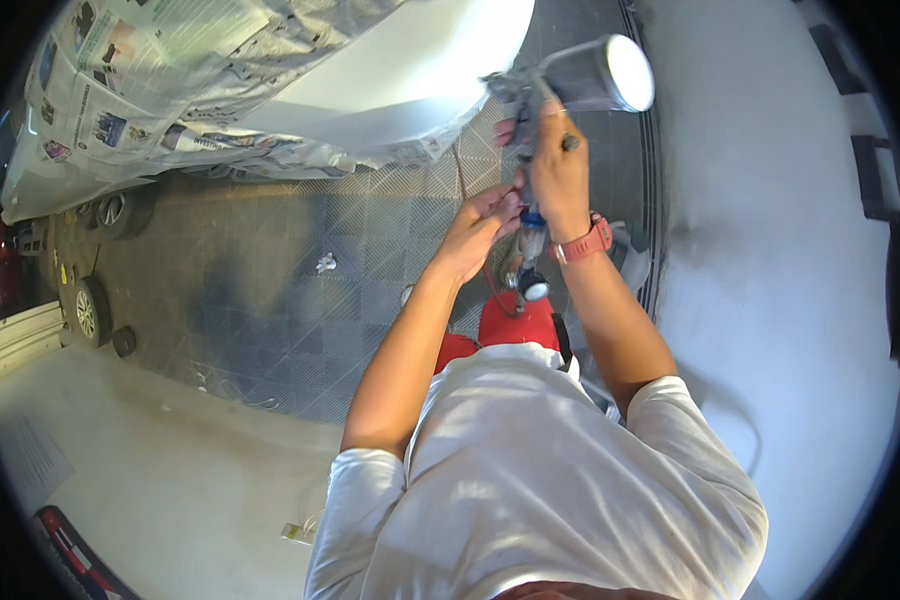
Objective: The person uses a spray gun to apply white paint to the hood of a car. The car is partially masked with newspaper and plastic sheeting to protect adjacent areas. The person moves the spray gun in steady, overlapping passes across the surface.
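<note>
My right hand (562,170) wraps round the handle of a spray gun (519,98), near the body panel. A grey cup with a white round end (595,75) sits on the gun and tilts to the right. Below the grip hang a clear-and-blue air filter (532,236) and a round gauge (535,290). My left hand (480,232) is closed, its fingertips pinching at the lower handle just above the filter; what exactly they pinch is partly hidden. A thin reddish hose (492,285) hangs by the filter.
A white car body panel (400,85) is at upper left, its neighbouring parts masked with newspaper (130,110) and plastic film. A pale wall (770,260) stands close on my right. Wheels (92,310) stand at the far left on the tiled floor (260,330), with a crumpled white scrap (326,262).
</note>
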Action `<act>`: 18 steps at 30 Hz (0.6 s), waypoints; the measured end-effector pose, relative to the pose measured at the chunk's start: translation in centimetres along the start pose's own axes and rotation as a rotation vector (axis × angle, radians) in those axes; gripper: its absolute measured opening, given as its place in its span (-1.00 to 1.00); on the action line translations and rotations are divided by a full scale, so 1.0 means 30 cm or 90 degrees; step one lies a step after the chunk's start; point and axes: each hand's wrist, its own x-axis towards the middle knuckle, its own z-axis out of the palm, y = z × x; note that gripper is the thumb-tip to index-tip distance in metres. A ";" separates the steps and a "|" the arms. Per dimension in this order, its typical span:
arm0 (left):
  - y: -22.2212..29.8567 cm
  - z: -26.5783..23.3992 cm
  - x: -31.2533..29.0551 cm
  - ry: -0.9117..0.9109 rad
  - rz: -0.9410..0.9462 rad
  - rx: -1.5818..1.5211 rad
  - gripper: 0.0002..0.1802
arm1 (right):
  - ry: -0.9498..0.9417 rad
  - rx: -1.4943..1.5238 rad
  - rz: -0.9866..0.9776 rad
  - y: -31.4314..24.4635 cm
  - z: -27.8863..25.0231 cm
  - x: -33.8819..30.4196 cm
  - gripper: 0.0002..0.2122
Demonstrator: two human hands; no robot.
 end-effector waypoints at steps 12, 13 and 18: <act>0.093 -0.179 -0.060 0.030 -0.028 -0.002 -0.76 | 0.110 0.036 0.026 0.001 0.207 -0.062 -0.48; 0.085 -0.210 -0.092 0.044 -0.013 -0.022 -0.76 | 0.080 0.036 0.011 -0.014 0.245 -0.080 -0.50; 0.053 -0.233 -0.209 0.112 0.058 -0.091 -0.70 | -0.092 0.061 -0.030 -0.028 0.308 -0.114 -0.47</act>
